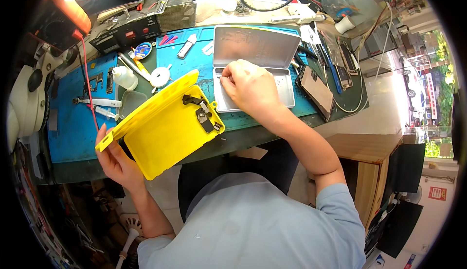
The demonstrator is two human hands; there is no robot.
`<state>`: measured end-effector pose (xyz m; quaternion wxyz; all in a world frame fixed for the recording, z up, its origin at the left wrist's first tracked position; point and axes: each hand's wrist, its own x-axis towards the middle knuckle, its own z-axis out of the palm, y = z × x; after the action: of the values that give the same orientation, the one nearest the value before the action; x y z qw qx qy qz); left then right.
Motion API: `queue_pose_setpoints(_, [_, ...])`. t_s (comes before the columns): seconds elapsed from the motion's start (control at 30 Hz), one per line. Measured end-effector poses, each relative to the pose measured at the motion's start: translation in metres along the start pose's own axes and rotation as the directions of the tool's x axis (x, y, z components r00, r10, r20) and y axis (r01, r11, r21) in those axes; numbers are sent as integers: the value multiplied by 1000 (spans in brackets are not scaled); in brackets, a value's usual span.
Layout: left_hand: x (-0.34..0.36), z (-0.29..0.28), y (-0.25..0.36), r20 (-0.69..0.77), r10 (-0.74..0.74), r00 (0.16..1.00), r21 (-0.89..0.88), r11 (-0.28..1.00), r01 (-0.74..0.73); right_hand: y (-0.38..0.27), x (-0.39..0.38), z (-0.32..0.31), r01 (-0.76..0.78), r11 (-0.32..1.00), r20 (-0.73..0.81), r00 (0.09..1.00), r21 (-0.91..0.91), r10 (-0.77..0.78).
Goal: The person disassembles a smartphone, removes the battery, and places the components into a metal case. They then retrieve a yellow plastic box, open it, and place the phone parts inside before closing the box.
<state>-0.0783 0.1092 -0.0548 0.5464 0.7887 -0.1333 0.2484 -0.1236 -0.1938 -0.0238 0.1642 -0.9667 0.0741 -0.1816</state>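
My left hand grips the outer corner of an open yellow plastic case, which is tilted over the bench's front edge. Several small black parts lie at the case's right end. Beside it, a flat grey box stands on the blue mat with its lid raised at the back. Over the left side of this box is my right hand, its fingers curled and pinched together. Whatever may be between those fingertips is hidden. The hand also covers much of the box's inside.
Left of the yellow case are a white squeeze bottle, a syringe, a clear tray and a white spool. A phone-like panel and a blue tool lie right of the grey box. A red wire hangs at left.
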Motion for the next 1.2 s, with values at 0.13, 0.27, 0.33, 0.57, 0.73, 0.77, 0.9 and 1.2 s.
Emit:
queue_pose_setpoints(0.13, [0, 0, 1, 3, -11, 1000, -17, 1000, 11, -4, 0, -21, -52, 993, 9, 999, 111, 51])
queue_pose_setpoints(0.27, [0, 1, 2, -8, -18, 1000, -5, 1000, 18, -29, -15, -31, 102, 933, 61, 989, 345, -131])
queue_pose_setpoints(0.33, [0, 1, 1, -9, -21, 1000, -16, 1000, 21, -41, -17, -22, 147, 951, 52, 985, 272, -167])
queue_pose_setpoints(0.57, [-1, 1, 0, -11, -19, 1000, -6, 1000, 19, -41, -16, -4, 183, 973, -80, 982, 138, -173])
queue_pose_setpoints(0.73, [-1, 0, -3, -5, -11, 1000, 4, 1000, 11, 2, -13, -32, -5, 995, -141, 990, 100, 19])
queue_pose_setpoints(0.77, [0, 0, -3, -11, -1, 1000, 21, 1000, 1, 10, -12, -35, -79, 996, -99, 992, 42, 83])
queue_pose_setpoints(0.9, [-1, 0, -4, -12, 0, 1000, -7, 1000, 0, 18, -14, -28, 12, 997, 12, 1000, 73, -13])
queue_pose_setpoints(1.2, [0, -1, -4, 2, -12, 1000, 1, 1000, 12, 10, -12, -6, 43, 999, 5, 999, 19, -43])
